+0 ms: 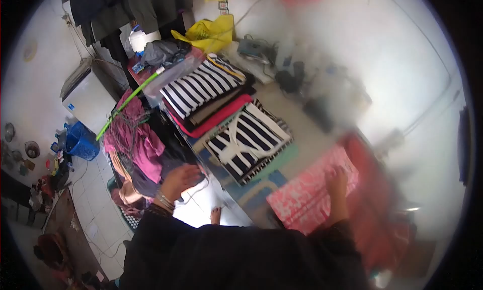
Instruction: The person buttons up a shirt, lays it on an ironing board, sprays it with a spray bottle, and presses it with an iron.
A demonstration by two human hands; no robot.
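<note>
My left hand [182, 181] hovers by the near edge of the table, beside the heap of laundry. Its fingers are stretched out with nothing in them, and a bracelet circles the wrist. On the pink and white patterned cloth [296, 203], my right hand [336, 182] lies with its fingers on the top surface, hazy from blur. That cloth is folded into a flat rectangle. Left of it sits a folded black and white striped garment [251, 138] with a pale tie. Farther back rises a stack of folded clothes, topped by another striped garment [204, 84].
A green stick [128, 100] leans across the pink laundry [133, 134] in a basket [114, 199]. Behind the stack is a yellow bag [209, 33]. A blue bucket [82, 141] stands on the tiled floor. Reddish material [377, 204] lies to the right. Haze blurs the right side.
</note>
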